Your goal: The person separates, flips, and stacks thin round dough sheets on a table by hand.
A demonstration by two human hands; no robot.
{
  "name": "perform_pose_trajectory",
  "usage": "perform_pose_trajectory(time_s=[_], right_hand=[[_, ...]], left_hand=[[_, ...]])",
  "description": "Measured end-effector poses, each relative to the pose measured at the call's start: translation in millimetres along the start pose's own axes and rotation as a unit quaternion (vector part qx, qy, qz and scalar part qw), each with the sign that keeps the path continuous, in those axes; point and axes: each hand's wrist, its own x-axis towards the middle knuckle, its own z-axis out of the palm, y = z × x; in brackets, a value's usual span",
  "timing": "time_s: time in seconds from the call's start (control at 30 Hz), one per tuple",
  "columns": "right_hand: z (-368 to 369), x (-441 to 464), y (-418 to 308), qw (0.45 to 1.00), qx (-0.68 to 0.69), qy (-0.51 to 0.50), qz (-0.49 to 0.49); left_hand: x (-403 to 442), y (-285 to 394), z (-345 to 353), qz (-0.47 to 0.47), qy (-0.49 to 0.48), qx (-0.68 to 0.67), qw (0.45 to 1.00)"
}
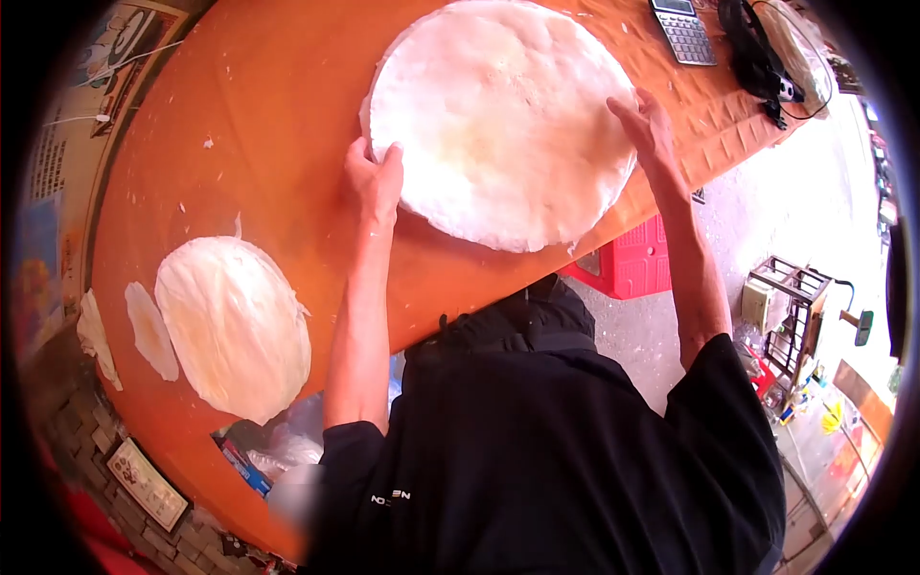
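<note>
A large, thick, round white pad (pixel 503 125) with an uneven, slightly dented top is over the orange tabletop; I cannot tell what it is made of. My left hand (pixel 376 180) grips its left edge, with the thumb on top and the other fingers mostly hidden beneath. On the opposite side, my right hand (pixel 649 129) holds the right edge, one finger resting over the rim. To the lower left lies a thin, pale oval sheet (pixel 233 326), wrinkled and flat on the table. Beside it are a smaller pale piece (pixel 150 331) and a narrow strip (pixel 97 337) by the table's edge.
The orange table (pixel 278 105) carries a calculator (pixel 683 34) and a black strap-like item (pixel 752 48) at the upper right. A red plastic stool (pixel 637 261) stands under the table's near edge. Plastic bags (pixel 287 446) lie below left. A metal frame (pixel 793 307) stands right.
</note>
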Motion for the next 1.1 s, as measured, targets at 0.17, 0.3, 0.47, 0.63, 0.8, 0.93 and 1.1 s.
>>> perform_pose_trajectory(time_s=[0.17,0.3,0.47,0.63,0.8,0.93,1.1], right_hand=[[-22.8,30.7,-1.9,0.946,0.201,-0.198,0.157],[-43.7,24.1,-34.4,0.909,0.251,-0.28,0.18],[-35.1,26.4,-34.9,0.859,0.321,-0.344,0.202],[-25.0,31.8,-22.1,0.923,0.206,-0.309,0.102],[-61.5,-0.3,-155.4,0.882,0.295,-0.354,-0.097],[-103.3,-25.8,-225.4,0.839,0.352,-0.359,-0.209],[-125.2,-34.6,-208.0,0.883,0.326,-0.312,-0.127]], left_hand=[[-8.7,-3.4,-0.9,0.008,0.039,0.011,0.999],[-25.3,2.7,-9.0,-0.055,0.007,-0.052,0.997],[-57.0,-7.4,-8.0,-0.064,0.011,-0.116,0.991],[-95.9,-9.6,-16.5,-0.157,0.013,-0.193,0.968],[-120.7,-13.1,-28.7,-0.286,-0.015,-0.338,0.896],[-128.5,-18.7,-41.5,-0.186,-0.12,-0.45,0.865],[-115.1,-2.7,-52.4,-0.112,-0.191,-0.683,0.696]])
